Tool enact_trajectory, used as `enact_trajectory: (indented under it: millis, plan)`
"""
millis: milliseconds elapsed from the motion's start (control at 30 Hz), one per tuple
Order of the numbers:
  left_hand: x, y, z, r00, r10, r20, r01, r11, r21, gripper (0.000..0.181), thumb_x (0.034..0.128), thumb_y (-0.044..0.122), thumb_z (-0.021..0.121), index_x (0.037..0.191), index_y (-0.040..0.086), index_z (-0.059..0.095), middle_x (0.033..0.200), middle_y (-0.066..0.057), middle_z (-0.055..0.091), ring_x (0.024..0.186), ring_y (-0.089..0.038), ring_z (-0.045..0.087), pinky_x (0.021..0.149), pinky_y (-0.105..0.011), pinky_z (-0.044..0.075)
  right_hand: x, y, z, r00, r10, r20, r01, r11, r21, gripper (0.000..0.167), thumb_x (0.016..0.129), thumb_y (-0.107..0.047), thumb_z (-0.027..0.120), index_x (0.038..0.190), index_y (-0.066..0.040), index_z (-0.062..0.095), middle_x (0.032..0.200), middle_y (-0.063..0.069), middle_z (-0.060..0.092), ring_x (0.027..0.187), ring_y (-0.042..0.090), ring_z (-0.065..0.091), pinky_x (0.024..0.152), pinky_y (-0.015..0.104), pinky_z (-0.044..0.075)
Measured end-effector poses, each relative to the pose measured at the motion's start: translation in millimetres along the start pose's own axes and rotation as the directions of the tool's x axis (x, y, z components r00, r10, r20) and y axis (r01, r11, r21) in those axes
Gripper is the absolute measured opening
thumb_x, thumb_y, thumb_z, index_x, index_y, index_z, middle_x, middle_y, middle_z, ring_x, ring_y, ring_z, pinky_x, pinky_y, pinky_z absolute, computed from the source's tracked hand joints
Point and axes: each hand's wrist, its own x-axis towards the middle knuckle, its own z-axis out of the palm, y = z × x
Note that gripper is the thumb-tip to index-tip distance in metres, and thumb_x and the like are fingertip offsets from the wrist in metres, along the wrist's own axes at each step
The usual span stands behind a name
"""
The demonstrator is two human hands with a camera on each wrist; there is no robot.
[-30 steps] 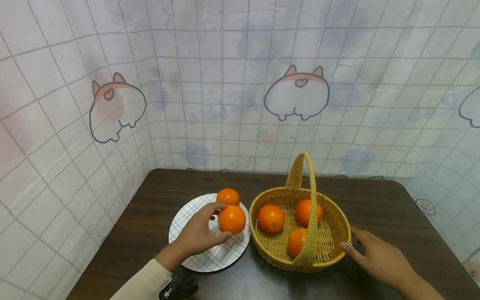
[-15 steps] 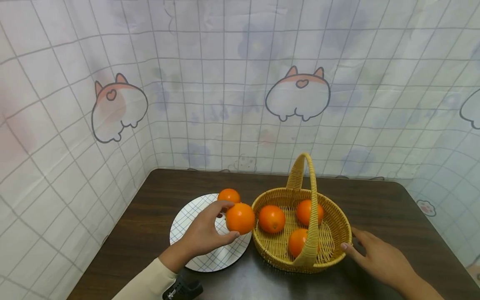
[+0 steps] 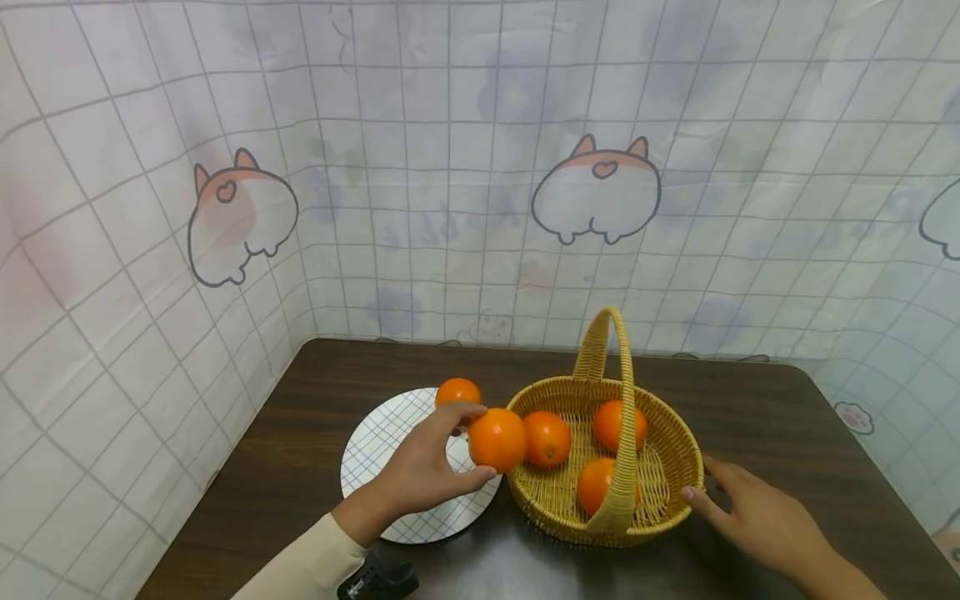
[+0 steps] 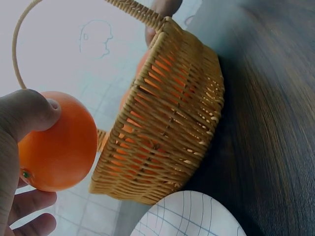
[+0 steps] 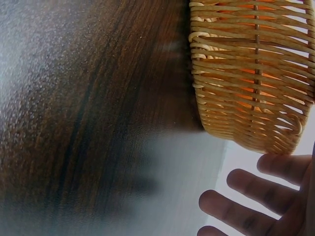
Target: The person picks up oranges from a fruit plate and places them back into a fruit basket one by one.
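Note:
My left hand (image 3: 423, 467) holds an orange (image 3: 497, 440) between thumb and fingers, raised at the left rim of a yellow wicker basket (image 3: 558, 527). In the left wrist view the thumb lies over this orange (image 4: 64, 147), whose small green stem end shows. Several oranges, such as the one at the basket's left (image 3: 548, 439), sit inside; the tall handle partly hides some. My right hand (image 3: 768, 517) touches the basket's right rim. The right wrist view has its fingers (image 5: 261, 191) extended and spread, one close against the basket's end.
A round white plate with a grid pattern (image 3: 375, 442) stands left of the basket, another orange (image 3: 458, 392) at its far edge. Both rest on a dark wooden table (image 3: 337, 367). A patterned cloth (image 3: 465, 167) hangs behind and at the sides.
The left hand has carried its orange rightward from over the plate to the basket's left rim. The right hand has stayed at the basket's right side.

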Motion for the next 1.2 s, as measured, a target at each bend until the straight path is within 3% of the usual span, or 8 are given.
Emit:
enact_trajectory:
  millis: [433, 700, 1000, 1200]
  plan:
    - [6.7, 9.0, 9.6, 0.999, -0.009, 0.039, 0.009, 1.000, -0.017, 0.069, 0.0782, 0.030, 0.090, 0.137, 0.019, 0.056, 0.135, 0.008, 0.058, 0.115, -0.010, 0.058, 0.095, -0.039, 0.054, -0.1, 1.1, 1.8, 1.000, -0.002, -0.013, 0.002, 1.000, 0.005, 0.077, 0.102, -0.060, 0.051, 0.147, 0.002, 0.049, 0.137, 0.030, 0.057, 0.108, 0.046, 0.065, 0.073, 0.067, 0.054]
    - [9.0, 11.8, 16.2, 0.999, -0.002, 0.054, 0.003, 1.000, -0.019, 0.069, 0.0801, 0.030, 0.089, 0.138, 0.013, 0.056, 0.135, 0.002, 0.060, 0.117, -0.015, 0.060, 0.096, -0.041, 0.054, -0.8, 1.2, 2.8, 1.000, -0.001, -0.018, 0.001, 1.000, 0.001, 0.078, 0.101, -0.062, 0.051, 0.146, 0.002, 0.050, 0.136, 0.029, 0.058, 0.108, 0.045, 0.066, 0.073, 0.067, 0.054]
    - [10.1, 10.7, 23.1, 0.997, 0.002, 0.077, 0.001, 0.999, -0.039, 0.067, 0.0828, 0.030, 0.088, 0.140, 0.016, 0.054, 0.135, 0.003, 0.059, 0.118, -0.014, 0.058, 0.096, -0.042, 0.054, -0.7, 1.0, 3.3, 1.000, 0.001, -0.021, -0.001, 1.000, 0.004, 0.078, 0.101, -0.062, 0.051, 0.147, 0.001, 0.050, 0.136, 0.028, 0.059, 0.108, 0.045, 0.066, 0.073, 0.067, 0.054]
    - [10.2, 8.7, 25.5, 0.995, 0.017, 0.097, -0.012, 0.998, -0.056, 0.063, 0.0876, 0.028, 0.084, 0.141, 0.011, 0.054, 0.135, -0.005, 0.061, 0.118, -0.019, 0.060, 0.098, -0.043, 0.053, -0.6, 0.9, 3.3, 1.000, -0.004, -0.025, 0.004, 1.000, 0.004, 0.077, 0.101, -0.061, 0.051, 0.146, 0.001, 0.051, 0.136, 0.027, 0.059, 0.109, 0.046, 0.065, 0.074, 0.068, 0.053]
